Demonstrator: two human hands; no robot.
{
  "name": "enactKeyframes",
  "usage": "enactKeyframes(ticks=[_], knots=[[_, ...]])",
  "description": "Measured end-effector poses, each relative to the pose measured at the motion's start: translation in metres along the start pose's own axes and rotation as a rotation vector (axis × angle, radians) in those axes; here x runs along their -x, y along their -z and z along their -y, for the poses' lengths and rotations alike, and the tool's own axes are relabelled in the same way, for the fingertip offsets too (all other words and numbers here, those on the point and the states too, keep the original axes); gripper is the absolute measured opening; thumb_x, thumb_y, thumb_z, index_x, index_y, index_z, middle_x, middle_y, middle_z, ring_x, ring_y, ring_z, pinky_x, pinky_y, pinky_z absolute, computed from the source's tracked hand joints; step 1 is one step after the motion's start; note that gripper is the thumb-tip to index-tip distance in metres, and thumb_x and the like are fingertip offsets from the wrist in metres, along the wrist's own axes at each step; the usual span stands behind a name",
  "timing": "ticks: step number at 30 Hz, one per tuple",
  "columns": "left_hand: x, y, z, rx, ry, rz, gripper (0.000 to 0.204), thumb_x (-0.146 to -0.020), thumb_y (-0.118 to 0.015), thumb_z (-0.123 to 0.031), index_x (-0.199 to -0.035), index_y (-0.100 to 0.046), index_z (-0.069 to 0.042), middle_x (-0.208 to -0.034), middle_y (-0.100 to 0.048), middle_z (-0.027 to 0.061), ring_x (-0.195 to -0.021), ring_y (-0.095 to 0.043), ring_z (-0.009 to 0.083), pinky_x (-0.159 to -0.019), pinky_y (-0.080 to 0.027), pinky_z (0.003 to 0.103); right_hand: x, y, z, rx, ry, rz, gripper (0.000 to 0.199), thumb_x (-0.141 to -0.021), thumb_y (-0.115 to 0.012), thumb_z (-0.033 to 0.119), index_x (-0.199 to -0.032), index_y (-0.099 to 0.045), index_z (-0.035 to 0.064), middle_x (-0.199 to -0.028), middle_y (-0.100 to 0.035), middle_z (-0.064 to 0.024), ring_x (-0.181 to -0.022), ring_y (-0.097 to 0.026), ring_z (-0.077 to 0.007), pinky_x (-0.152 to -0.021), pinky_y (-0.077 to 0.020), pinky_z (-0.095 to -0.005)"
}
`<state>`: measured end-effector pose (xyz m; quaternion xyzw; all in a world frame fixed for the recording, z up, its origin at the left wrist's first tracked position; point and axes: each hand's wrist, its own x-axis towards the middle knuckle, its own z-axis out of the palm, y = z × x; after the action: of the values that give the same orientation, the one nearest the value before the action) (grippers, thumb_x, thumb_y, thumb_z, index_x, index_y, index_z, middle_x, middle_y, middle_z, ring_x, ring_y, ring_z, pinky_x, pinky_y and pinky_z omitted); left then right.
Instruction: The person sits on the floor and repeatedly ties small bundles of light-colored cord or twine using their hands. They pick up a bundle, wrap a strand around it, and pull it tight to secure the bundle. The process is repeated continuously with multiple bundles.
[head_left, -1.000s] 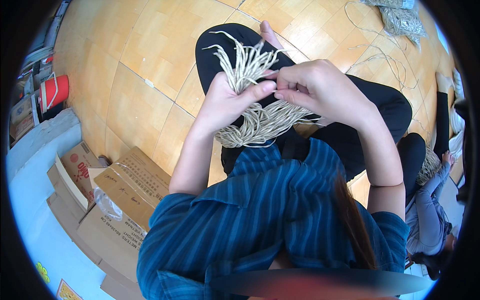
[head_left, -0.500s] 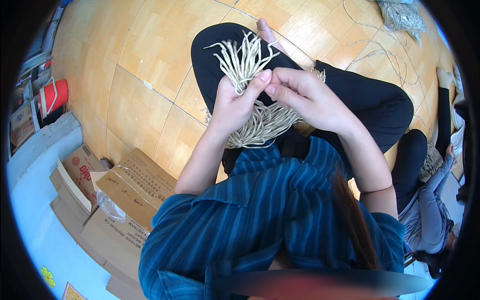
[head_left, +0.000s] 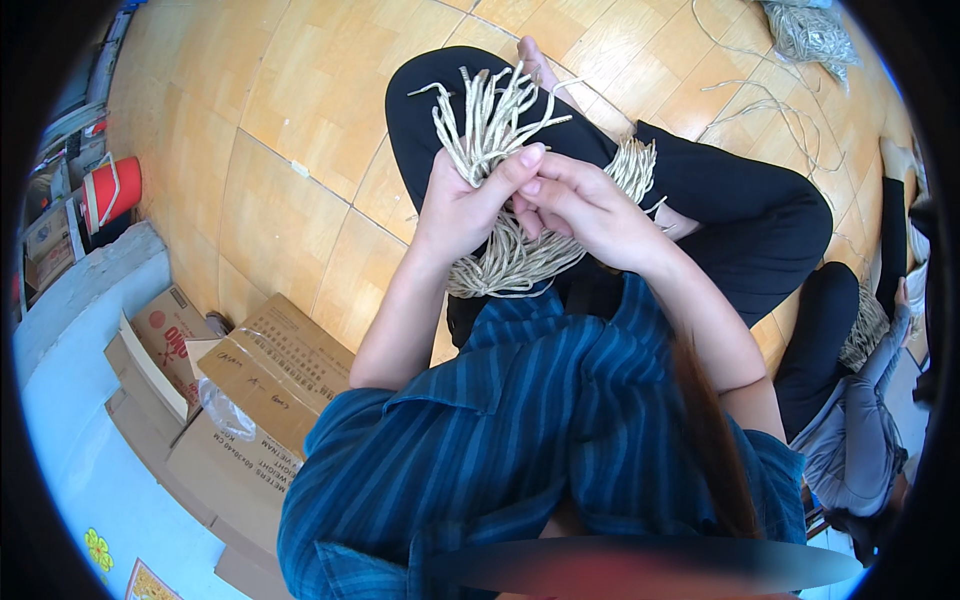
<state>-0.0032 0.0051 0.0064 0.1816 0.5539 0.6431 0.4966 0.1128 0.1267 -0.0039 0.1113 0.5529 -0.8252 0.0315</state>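
I sit cross-legged on a wooden floor in black trousers and a blue striped shirt. My left hand (head_left: 465, 205) grips a thick bundle of beige cord pieces (head_left: 490, 125), whose cut ends fan upward above my fingers. The rest of the bundle (head_left: 520, 262) hangs down onto my lap. My right hand (head_left: 580, 210) presses against the left one, its fingers pinching the cords at the same spot. More cord loops (head_left: 630, 165) lie over my right knee.
Flattened cardboard boxes (head_left: 270, 370) lie on the floor at my left. A red bucket (head_left: 110, 190) stands at the far left. Loose cords (head_left: 770, 110) and a cord heap (head_left: 810, 35) lie at the upper right. Another seated person (head_left: 850, 440) works at the right edge.
Both hands have drawn closer together on the bundle, and the cut ends now stand up more tightly gathered above my left hand. The camera has come nearer.
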Motion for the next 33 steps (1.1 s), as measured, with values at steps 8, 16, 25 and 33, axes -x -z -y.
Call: enactKeyframes(ticks=[8, 16, 25, 33], knots=[[0.0, 0.004, 0.007, -0.028, 0.001, -0.121, 0.014, -0.092, -0.061, -0.021, -0.084, -0.06, -0.009, -0.063, -0.052, -0.0047, -0.054, -0.042, 0.0031, -0.048, -0.03, 0.02, -0.005, 0.004, 0.004, -0.145, -0.057, 0.034, 0.029, -0.1, -0.048, 0.026, -0.086, -0.058, 0.0034, -0.066, -0.053, 0.001, -0.059, -0.047, -0.0043, -0.054, -0.0354, -0.0186], [-0.005, 0.001, 0.012, -0.163, -0.289, -0.359, 0.019, -0.091, -0.064, -0.015, -0.075, -0.055, -0.009, -0.064, -0.05, -0.0049, -0.054, -0.04, 0.0027, -0.047, -0.028, 0.021, -0.003, -0.011, 0.005, -0.047, 0.068, -0.145, 0.031, -0.098, -0.052, 0.022, -0.075, -0.058, 0.0023, -0.057, -0.048, 0.0025, -0.053, -0.043, -0.0038, -0.049, -0.0338, -0.0203], [-0.002, -0.004, 0.018, -0.289, -0.411, -0.491, 0.015, -0.09, -0.067, -0.013, -0.087, -0.066, 0.001, -0.078, -0.064, 0.0005, -0.071, -0.054, 0.0058, -0.065, -0.045, 0.022, 0.014, -0.027, -0.002, -0.085, 0.077, -0.266, 0.033, -0.099, -0.052, 0.022, -0.072, -0.055, 0.0034, -0.058, -0.045, 0.0026, -0.051, -0.038, -0.0032, -0.047, -0.0301, -0.0207], [-0.002, -0.004, 0.027, -0.41, -0.43, -0.462, 0.015, -0.088, -0.069, -0.012, -0.087, -0.066, 0.002, -0.076, -0.065, 0.0025, -0.07, -0.056, 0.0063, -0.064, -0.046, 0.023, 0.031, -0.034, -0.008, -0.17, 0.095, -0.34, 0.031, -0.099, -0.051, 0.022, -0.075, -0.055, 0.0035, -0.06, -0.045, 0.0031, -0.052, -0.037, -0.0024, -0.047, -0.0293, -0.0198]])
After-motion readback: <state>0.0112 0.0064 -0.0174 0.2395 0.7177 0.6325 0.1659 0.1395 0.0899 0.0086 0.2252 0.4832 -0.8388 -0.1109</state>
